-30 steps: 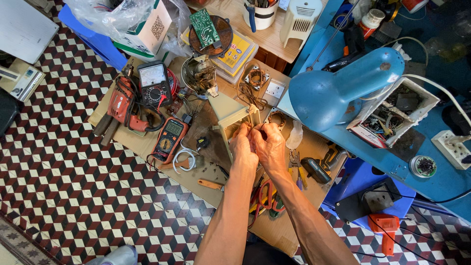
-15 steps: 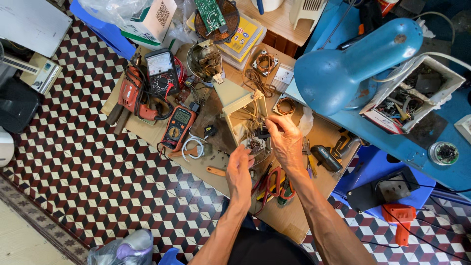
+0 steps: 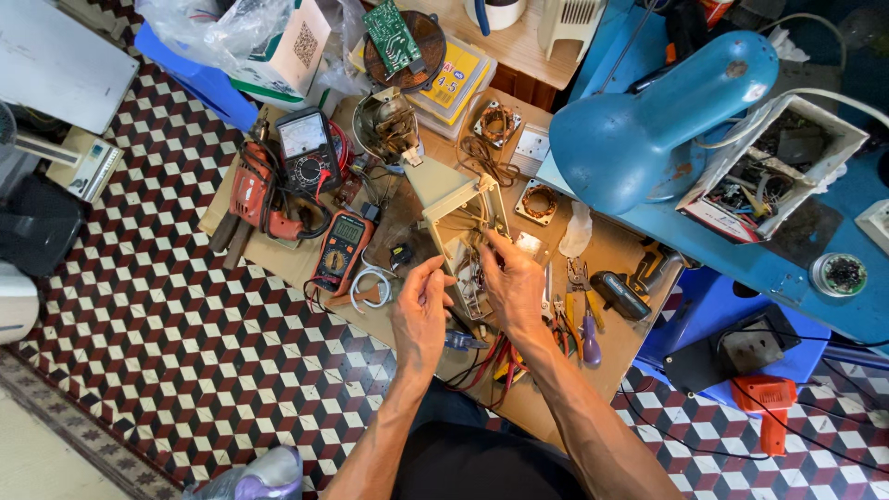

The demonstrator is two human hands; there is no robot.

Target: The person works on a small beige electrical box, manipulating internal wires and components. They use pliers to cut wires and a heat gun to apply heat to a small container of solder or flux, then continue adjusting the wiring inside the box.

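Note:
A beige plastic housing [image 3: 456, 220] lies open on the low wooden board [image 3: 619, 252], with thin wires and parts showing inside it. My right hand [image 3: 515, 285] reaches into the housing from below, its fingertips pinched among the wires. To the left of the housing, my left hand [image 3: 421, 310] hovers with its fingers loosely curled, close to the housing's edge but not touching it. I cannot see anything held in it.
An orange multimeter [image 3: 341, 243], an analog meter [image 3: 304, 148] and a red drill [image 3: 250, 190] lie left of the housing. Pliers [image 3: 576, 278] and a purple screwdriver [image 3: 590, 339] lie right. A blue desk lamp [image 3: 648, 120] overhangs. A white box of parts [image 3: 782, 162] stands on the blue table.
Both hands were together on the housing. The left hand then pulled back toward me and has now risen beside the housing again. The right hand stayed inside it.

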